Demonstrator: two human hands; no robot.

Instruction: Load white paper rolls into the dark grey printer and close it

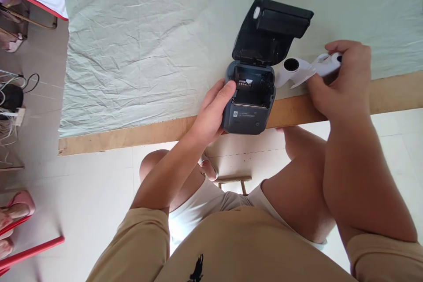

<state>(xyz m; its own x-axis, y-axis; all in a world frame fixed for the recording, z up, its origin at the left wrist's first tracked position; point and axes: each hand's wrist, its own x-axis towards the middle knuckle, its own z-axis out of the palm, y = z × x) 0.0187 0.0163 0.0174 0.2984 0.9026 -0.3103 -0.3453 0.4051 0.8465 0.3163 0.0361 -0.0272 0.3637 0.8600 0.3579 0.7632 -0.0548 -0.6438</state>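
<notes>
A dark grey portable label printer (250,119) stands at the table's front edge with its lid (267,31) swung up. Its inner bay shows and has no roll in it. My left hand (214,105) is closed around the printer's left side, the thumb on its rim. To the right of the printer lies white label paper (302,72), curled loosely, with a dark round spot near its left end. My right hand (343,75) is closed around the right end of this label paper, thumb in front and fingers behind. The palm side is hidden.
A pale green cloth (139,53) covers the table, with a bare wooden edge (132,137) along the front. Tangled cables (11,110) lie at the far left. Red bars (36,251) and another person's foot in a pink slipper (21,205) are at lower left.
</notes>
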